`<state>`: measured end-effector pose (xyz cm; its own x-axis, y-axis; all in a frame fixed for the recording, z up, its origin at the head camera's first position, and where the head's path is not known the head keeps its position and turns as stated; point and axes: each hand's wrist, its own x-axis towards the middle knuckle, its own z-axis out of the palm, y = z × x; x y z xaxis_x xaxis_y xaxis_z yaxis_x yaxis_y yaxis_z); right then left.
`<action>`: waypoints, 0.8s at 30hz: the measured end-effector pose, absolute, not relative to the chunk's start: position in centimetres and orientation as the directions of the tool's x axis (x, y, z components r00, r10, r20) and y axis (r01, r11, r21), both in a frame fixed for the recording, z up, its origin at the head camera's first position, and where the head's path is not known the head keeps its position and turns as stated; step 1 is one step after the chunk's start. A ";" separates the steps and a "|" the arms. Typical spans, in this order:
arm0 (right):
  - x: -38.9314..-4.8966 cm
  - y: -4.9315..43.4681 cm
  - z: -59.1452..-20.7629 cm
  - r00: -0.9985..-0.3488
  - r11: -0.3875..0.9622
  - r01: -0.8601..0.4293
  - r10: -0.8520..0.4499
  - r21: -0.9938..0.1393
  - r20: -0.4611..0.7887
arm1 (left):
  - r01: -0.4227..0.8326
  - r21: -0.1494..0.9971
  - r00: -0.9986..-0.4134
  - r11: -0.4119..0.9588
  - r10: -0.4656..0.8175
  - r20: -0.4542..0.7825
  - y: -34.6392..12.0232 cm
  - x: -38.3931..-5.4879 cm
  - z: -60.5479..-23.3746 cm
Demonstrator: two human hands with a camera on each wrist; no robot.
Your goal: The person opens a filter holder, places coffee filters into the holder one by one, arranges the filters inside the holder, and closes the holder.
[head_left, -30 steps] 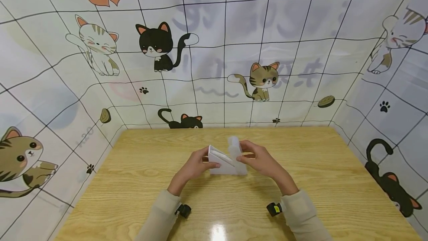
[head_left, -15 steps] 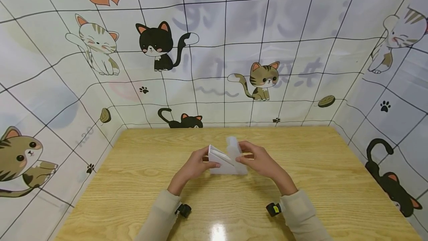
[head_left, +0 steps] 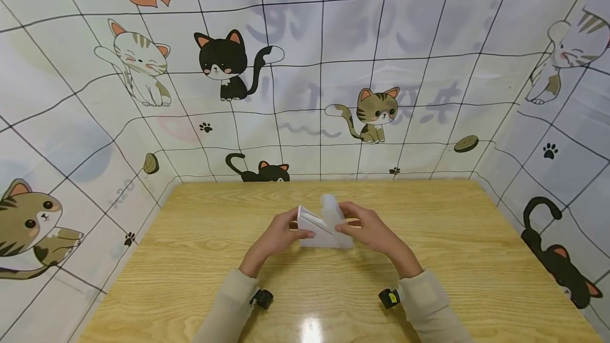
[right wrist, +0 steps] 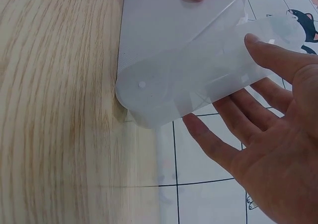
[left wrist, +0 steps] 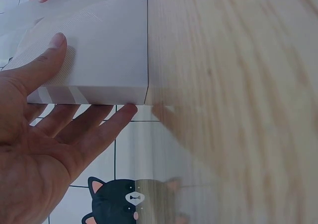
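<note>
A white box (head_left: 315,236) with a slanted top stands on the table, held by my left hand (head_left: 278,234) at its left end. In the left wrist view the thumb lies on the near face of the box (left wrist: 107,47) and the fingers reach along its end. My right hand (head_left: 369,229) grips a translucent cover (head_left: 330,209) between thumb and fingers. The right wrist view has this cover (right wrist: 194,75) tilted up from the box, with its rounded lower end joined near a small round pivot. What lies inside the box cannot be made out clearly.
The wooden table (head_left: 200,258) ends at a white wall sheet (head_left: 300,83) printed with grid lines and cartoon cats. Small black cameras are worn at the left wrist (head_left: 262,298) and the right wrist (head_left: 389,297).
The translucent cover has swung slightly to the left over the box, with my right hand shifting a little along with it. My left hand and the box have hardly moved.
</note>
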<state>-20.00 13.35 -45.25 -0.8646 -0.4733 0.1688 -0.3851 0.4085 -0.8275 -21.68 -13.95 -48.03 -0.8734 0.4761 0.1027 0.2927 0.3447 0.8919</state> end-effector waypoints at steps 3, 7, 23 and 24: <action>-20.0 13.3 -45.3 -0.864 0.410 -0.382 -0.477 -0.828 0.162 | 0.288 0.892 -0.876 0.350 0.472 0.098 -14.0 -21.6 -48.0; -20.0 13.3 -45.4 -0.863 0.413 -0.383 -0.480 -0.826 0.160 | 0.288 0.888 -0.878 0.359 0.470 0.095 -13.9 -21.6 -48.0; -20.1 13.3 -45.7 -0.862 0.423 -0.375 -0.486 -0.825 0.143 | 0.291 0.886 -0.875 0.360 0.475 0.095 -14.0 -21.7 -48.0; -20.1 13.3 -45.8 -0.863 0.424 -0.374 -0.486 -0.825 0.141 | 0.291 0.886 -0.875 0.360 0.475 0.094 -14.0 -21.7 -48.0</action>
